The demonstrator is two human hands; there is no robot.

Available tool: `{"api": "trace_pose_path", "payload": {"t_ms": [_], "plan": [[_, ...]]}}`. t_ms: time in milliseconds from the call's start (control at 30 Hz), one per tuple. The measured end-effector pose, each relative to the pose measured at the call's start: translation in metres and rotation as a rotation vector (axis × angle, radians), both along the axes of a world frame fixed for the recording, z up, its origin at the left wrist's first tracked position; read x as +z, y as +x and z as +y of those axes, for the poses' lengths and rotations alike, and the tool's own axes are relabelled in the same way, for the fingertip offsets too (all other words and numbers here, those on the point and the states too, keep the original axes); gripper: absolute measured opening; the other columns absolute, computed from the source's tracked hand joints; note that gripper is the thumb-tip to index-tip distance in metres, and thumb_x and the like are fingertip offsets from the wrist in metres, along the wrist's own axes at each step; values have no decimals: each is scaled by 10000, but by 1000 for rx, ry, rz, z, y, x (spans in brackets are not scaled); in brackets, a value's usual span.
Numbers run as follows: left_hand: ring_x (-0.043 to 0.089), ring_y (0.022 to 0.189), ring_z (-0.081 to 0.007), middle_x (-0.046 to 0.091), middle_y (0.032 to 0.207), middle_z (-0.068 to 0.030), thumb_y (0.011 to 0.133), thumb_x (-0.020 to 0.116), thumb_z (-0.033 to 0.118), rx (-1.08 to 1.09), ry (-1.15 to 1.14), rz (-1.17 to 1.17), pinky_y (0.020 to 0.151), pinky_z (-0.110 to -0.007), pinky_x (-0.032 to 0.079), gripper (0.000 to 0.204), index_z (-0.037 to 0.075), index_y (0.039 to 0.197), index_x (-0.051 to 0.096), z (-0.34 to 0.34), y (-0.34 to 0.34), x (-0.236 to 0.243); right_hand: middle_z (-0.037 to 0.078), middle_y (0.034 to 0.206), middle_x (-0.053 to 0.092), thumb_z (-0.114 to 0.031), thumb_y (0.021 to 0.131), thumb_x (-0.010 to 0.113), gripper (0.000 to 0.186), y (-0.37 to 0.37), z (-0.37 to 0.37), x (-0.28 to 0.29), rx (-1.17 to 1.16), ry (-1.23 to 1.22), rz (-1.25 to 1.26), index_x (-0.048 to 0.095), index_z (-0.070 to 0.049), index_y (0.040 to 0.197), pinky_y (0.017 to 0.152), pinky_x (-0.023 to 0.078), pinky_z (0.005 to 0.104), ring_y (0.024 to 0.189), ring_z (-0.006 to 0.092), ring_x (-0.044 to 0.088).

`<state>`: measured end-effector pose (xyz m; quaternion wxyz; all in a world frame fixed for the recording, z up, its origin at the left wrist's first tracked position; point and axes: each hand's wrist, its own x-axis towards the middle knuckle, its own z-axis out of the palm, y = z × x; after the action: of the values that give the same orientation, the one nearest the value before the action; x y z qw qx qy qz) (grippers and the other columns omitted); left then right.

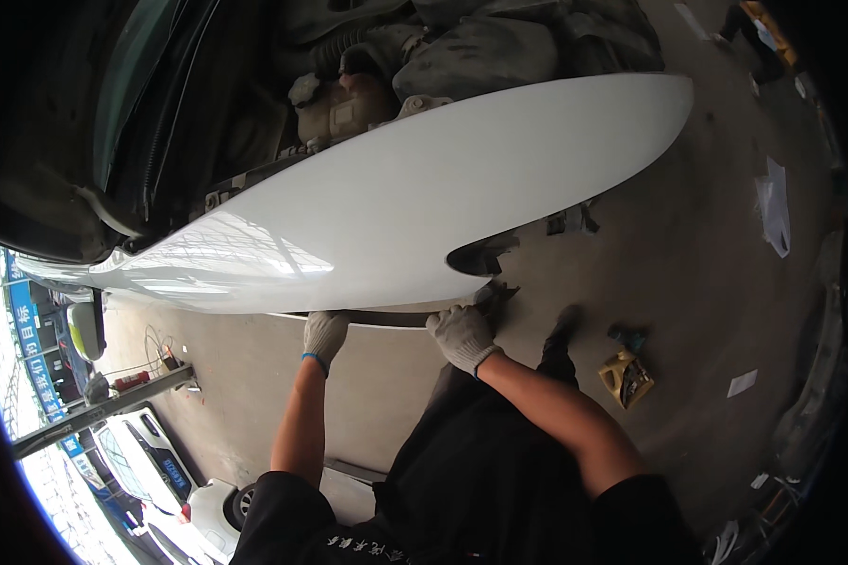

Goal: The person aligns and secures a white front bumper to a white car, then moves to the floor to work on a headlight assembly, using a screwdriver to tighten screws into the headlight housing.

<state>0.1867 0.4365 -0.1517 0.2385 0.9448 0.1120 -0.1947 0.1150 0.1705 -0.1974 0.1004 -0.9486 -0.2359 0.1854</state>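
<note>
A glossy white car fender [424, 188] spans the middle of the view, bordering an engine bay. Along its near lower edge runs a curved dark strip with a white lip [386, 319]. My left hand [326, 335], in a pale knitted glove with a blue cuff edge, is closed over this strip from the near side. To the right, my gloved right hand [463, 339] grips the strip's other end, knuckles up, beside the notch in the fender. The undersides of both hands' grips, with the fingertips, are hidden.
Behind the fender sits a tan fluid reservoir [353, 105] with hoses. A gold oil jug [626, 379] lies on the floor to the right, near white paper sheets [774, 209]. A metal post [104, 410] and a parked white car [146, 461] are at lower left.
</note>
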Motion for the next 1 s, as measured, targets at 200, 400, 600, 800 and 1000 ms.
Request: {"api": "trace_pose_path", "payload": {"t_ms": [200,400,600,800,1000], "plan": [[577,1149,-435,686,1166,-222,878,568,233,-92,56,-104,975,-503,469,344,67,1149,698,18,-14,-24,53,992,714,-204,947,548,179,3,-1,-6,5,16,16,644,-107,1063,756,541,422,962,230,684],[445,1351,-425,599,1372,-181,941,569,372,-163,350,-153,1115,-534,359,419,93,1236,672,23,-24,-12,68,972,727,-194,947,553,160,-4,1,-5,22,7,-15,658,-110,1033,769,563,401,950,236,706],[225,1506,-460,467,1546,-182,976,504,523,-92,585,35,1149,-645,235,589,174,1449,546,50,-2,12,79,938,733,-187,934,555,147,-2,2,-5,61,13,-56,663,-105,991,752,567,393,934,234,709],[426,1369,-446,531,1468,-183,934,535,486,21,666,174,1120,-584,316,580,170,1419,582,33,15,10,82,934,730,-180,934,543,154,-8,1,-2,95,-29,-53,659,-104,1001,746,553,411,940,248,700],[504,1275,-410,522,1441,-153,932,531,448,155,522,178,1043,-529,388,547,107,1344,642,46,0,0,86,1006,734,-201,950,522,195,-9,7,1,136,-91,8,666,-115,1051,838,539,418,1006,251,692]]}}
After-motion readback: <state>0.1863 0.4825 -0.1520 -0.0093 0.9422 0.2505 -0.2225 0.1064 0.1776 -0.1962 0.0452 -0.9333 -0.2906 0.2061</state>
